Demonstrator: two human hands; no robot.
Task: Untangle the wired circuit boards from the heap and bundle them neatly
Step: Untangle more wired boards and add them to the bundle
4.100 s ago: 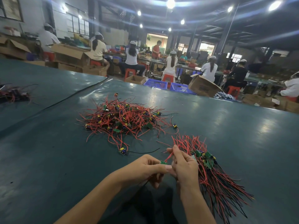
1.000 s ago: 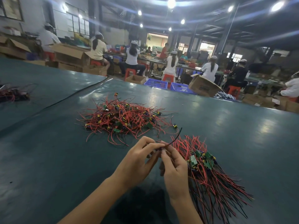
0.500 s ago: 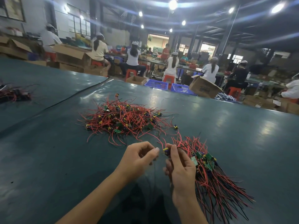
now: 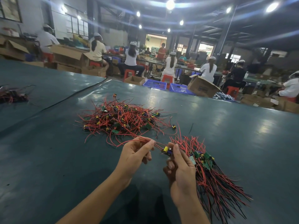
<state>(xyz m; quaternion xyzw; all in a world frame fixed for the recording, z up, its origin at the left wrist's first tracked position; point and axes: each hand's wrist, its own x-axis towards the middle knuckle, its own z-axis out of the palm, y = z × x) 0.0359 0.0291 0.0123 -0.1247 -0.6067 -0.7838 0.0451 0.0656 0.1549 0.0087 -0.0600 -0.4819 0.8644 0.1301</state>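
Beyond the fingers (image 4: 176, 153), past the far edge of the dark green surface (image 4: 226, 126), workers (image 4: 131, 57) in white caps sit on red stools (image 4: 129, 73) at long tables (image 4: 191, 66) among cardboard boxes (image 4: 203, 88) and blue crates (image 4: 155, 84), under round ceiling lamps (image 4: 170, 4), windows (image 4: 76, 27) high to the left.

A: How do the hands sit?
B: Close together, not touching, backs to the camera. The left hand (image 4: 135, 153) is curled, thumb and forefinger pinching a wire (image 4: 158, 145).
A: And the right?
B: The right hand (image 4: 181, 168) stands upright, thumb and forefinger pinching a board (image 4: 166, 150), other fingers folded in. The bare left forearm (image 4: 97, 198) slants in from lower left, and the right forearm (image 4: 191, 209) rises from the bottom edge
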